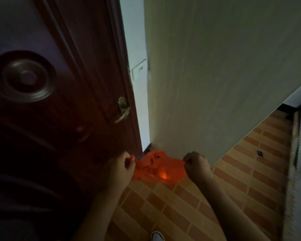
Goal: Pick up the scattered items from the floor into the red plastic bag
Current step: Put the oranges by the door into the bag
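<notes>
Above the tiled floor (189, 202), close to where the dark wooden door (50, 84) meets the pale wall (224, 66), the red plastic bag (156, 167) hangs stretched between two hands. The left hand (122, 168) is closed with its fingers pinched on the bag's left edge; the right hand (196, 165) is likewise curled tight, gripping the bag's right edge. Dark print marks the thin plastic, and a bright orange glow shows through its lower part. A metal lever handle (122, 110) sits on the door's right edge. Well to the right, near the far edge of the floor, a small dark item (259, 154) lies on the tiles. At the floor's near edge, the toe of a white shoe (157, 236) shows.
</notes>
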Demonstrator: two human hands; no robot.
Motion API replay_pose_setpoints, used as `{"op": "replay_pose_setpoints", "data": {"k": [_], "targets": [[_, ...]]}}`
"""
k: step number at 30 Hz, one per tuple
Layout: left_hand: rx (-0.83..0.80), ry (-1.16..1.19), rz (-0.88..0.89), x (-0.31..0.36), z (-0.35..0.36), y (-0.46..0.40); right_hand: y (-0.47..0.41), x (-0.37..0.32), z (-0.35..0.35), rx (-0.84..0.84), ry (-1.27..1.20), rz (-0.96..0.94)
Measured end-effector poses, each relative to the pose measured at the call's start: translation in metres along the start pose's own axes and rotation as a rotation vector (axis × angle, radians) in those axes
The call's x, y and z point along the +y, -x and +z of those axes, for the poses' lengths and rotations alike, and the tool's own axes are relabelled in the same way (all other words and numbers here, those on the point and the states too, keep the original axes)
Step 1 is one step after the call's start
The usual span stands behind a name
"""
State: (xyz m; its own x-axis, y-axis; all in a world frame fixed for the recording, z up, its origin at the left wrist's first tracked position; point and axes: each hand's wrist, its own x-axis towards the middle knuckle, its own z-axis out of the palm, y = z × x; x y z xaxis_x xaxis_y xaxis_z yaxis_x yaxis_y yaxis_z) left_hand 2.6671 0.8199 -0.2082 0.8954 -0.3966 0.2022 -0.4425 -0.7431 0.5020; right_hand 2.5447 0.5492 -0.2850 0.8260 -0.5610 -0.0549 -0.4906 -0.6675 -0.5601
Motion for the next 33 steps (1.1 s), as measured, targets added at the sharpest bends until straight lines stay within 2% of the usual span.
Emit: {"op": "replay_pose_setpoints", "data": {"k": [3, 8, 14, 20, 26, 30, 33], "targets": [[-0.002, 0.041, 0.073, 0.008, 0.014, -0.023, -0.015, 0.0, -0.006, 0.001, 0.001, 0.05], [-0.06, 0.162, 0.099, -0.003, 0.06, -0.064, -0.03, 0.003, -0.005, 0.033, -0.016, 0.142], [-0.278, 0.229, 0.134, -0.027, 0.14, -0.11, -0.053, -0.001, -0.009, 0.131, -0.019, 0.221], [-0.45, 0.129, 0.263, -0.033, 0.199, -0.128, -0.067, -0.001, -0.004, 0.203, -0.008, 0.362], [-0.617, 0.08, 0.244, -0.044, 0.242, -0.132, -0.067, 0.011, 0.006, 0.242, -0.03, 0.445], [-0.635, 0.099, 0.285, -0.034, 0.252, -0.123, -0.06, 0.027, 0.014, 0.265, -0.065, 0.495], [-0.579, 0.174, 0.263, -0.029, 0.257, -0.119, -0.058, 0.047, 0.024, 0.256, -0.085, 0.553]]}}
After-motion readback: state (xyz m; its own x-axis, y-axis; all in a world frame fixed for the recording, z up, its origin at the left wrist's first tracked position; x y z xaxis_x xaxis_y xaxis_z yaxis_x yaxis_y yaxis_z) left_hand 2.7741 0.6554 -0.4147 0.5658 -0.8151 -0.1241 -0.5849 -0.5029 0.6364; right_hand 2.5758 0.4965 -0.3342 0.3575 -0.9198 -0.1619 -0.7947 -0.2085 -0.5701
